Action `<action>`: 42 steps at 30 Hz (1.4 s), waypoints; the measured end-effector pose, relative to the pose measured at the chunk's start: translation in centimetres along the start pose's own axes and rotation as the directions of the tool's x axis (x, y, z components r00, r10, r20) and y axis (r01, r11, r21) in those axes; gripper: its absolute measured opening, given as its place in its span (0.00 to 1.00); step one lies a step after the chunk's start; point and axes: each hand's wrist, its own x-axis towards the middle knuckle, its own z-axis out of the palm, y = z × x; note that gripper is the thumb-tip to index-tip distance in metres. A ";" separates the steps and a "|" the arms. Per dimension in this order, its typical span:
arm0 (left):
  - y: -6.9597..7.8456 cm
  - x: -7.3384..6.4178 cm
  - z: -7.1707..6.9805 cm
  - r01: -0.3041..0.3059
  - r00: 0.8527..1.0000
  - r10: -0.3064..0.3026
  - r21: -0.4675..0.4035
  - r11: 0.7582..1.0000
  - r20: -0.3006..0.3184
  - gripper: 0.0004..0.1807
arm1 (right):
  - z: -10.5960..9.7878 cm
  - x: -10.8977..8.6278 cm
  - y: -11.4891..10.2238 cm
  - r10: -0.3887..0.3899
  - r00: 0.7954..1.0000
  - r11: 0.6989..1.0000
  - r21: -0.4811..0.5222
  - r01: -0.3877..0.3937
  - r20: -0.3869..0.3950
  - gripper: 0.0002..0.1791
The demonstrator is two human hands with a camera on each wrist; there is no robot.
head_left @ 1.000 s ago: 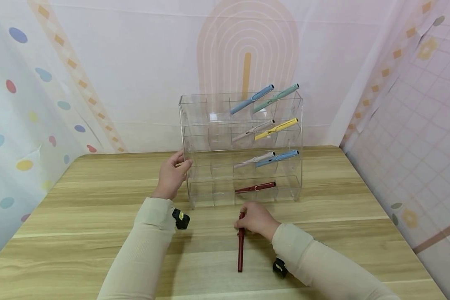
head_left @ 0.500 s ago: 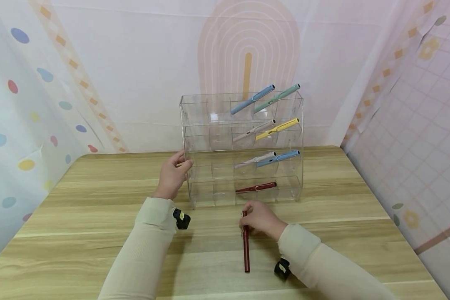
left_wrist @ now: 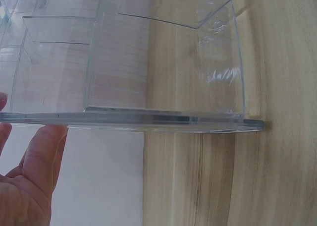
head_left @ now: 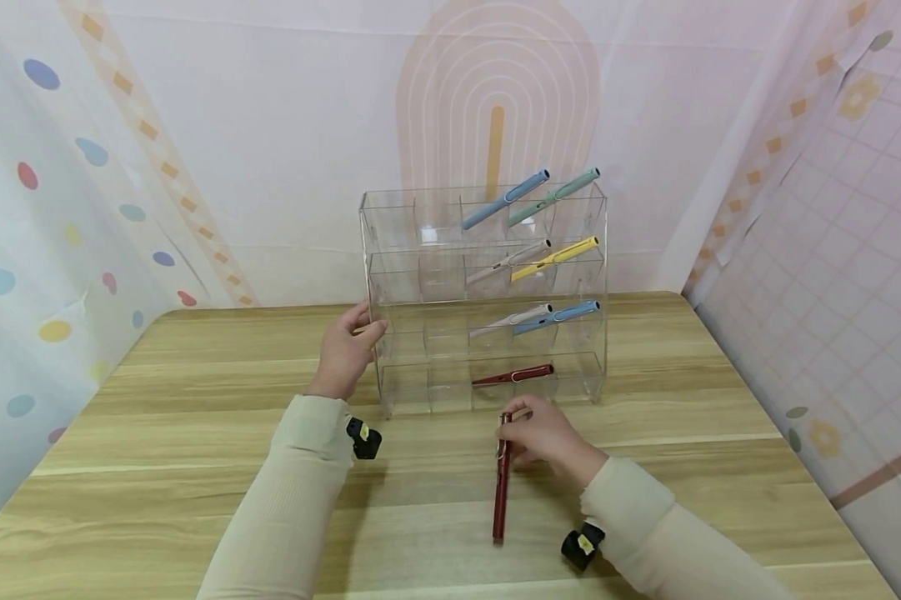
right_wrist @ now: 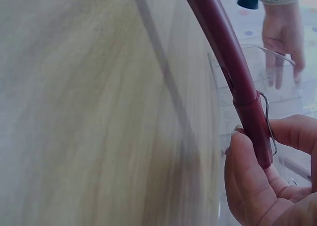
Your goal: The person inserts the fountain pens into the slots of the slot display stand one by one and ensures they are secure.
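Note:
In front of me stands a clear acrylic pen rack (head_left: 401, 392) with tiered compartments. My left hand (head_left: 347, 352) holds the rack's left side panel; in the left wrist view its fingers (left_wrist: 42, 154) meet the panel edge. My right hand (head_left: 548, 435) pinches a dark red pen (head_left: 500, 500) by its clip end, just before the rack. The right wrist view shows this pen (right_wrist: 225, 52) between thumb and fingers, raised off the tabletop, its shadow on the wood. Another dark red pen (head_left: 513, 376) lies in the bottom tier.
Higher tiers hold a blue pen (head_left: 506, 200), a green pen (head_left: 555, 197), a yellow pen (head_left: 555, 259), a second blue pen (head_left: 558, 317) and pale pens (head_left: 512, 320), all in the right-hand columns. Patterned curtains (head_left: 292, 150) bound the wooden table (head_left: 195, 400) behind and at the sides.
My right hand has shifted rightward with the dark red pen, which has come up off the table and now tilts slightly. The left hand keeps its place on the rack.

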 end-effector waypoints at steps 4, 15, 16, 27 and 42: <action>0.0 0.0 0.0 0.000 1.000 0.000 0.003 1.000 -0.001 0.31 | -0.7 -0.4 0.1 -0.004 1.000 0.999 0.048 0.006 -0.029 0.17; 0.0 0.0 0.1 -0.012 1.000 0.012 0.005 1.000 0.000 0.30 | -3.4 -1.3 0.2 -0.013 0.995 0.990 0.138 0.026 -0.096 0.18; 0.0 0.0 0.1 -0.014 1.000 0.014 0.005 1.000 0.000 0.30 | -3.6 -1.4 0.2 -0.018 0.995 0.989 0.143 0.032 -0.103 0.19; 0.0 0.0 0.2 -0.018 1.000 0.019 0.012 1.000 -0.005 0.29 | -7.5 -2.4 -1.1 -0.043 0.978 0.976 0.201 0.084 -0.203 0.18; 0.2 -0.2 0.2 -0.014 1.000 0.014 0.005 1.000 -0.001 0.30 | -10.6 -3.0 -2.8 -0.057 0.914 0.920 0.335 0.204 -0.401 0.12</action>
